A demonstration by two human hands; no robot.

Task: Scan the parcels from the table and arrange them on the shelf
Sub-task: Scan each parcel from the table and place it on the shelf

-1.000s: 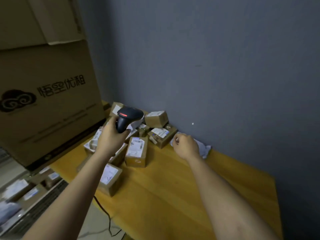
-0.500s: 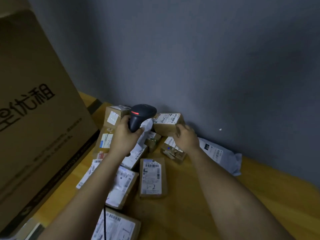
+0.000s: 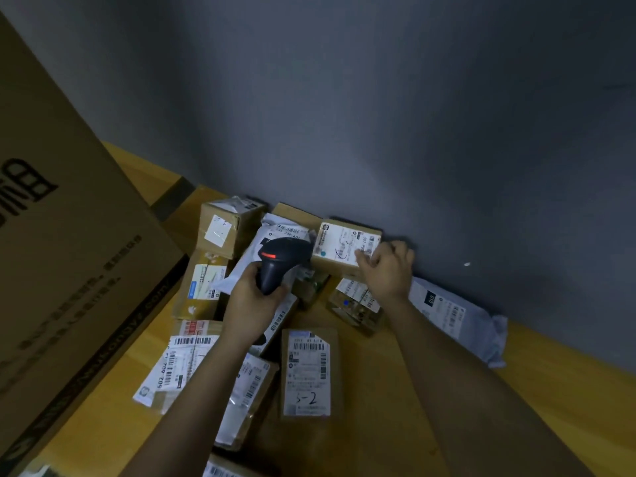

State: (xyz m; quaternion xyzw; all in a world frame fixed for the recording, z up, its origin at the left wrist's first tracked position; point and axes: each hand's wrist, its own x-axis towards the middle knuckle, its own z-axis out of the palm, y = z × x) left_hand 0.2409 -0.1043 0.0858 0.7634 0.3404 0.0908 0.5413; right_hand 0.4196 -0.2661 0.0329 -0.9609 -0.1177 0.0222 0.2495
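Several labelled cardboard parcels lie piled on a wooden table (image 3: 395, 407) against a grey wall. My left hand (image 3: 251, 304) grips a black barcode scanner (image 3: 278, 261) with a red strip, held over the pile. My right hand (image 3: 389, 270) lies on the right end of a small brown box (image 3: 340, 246) with a white label near the wall; its fingers curl over the box's top edge. A flat parcel marked "5-2" (image 3: 309, 373) lies in front of both hands. No shelf is in view.
A very large cardboard carton (image 3: 69, 263) with black print stands at the left, close to the pile. A grey plastic mailer bag (image 3: 454, 318) lies by the wall at the right. Bare tabletop stretches right of my right forearm.
The view has closed in on the pile. My right hand moved up from a lower parcel onto the labelled box by the wall. The scanner stays in my left hand.
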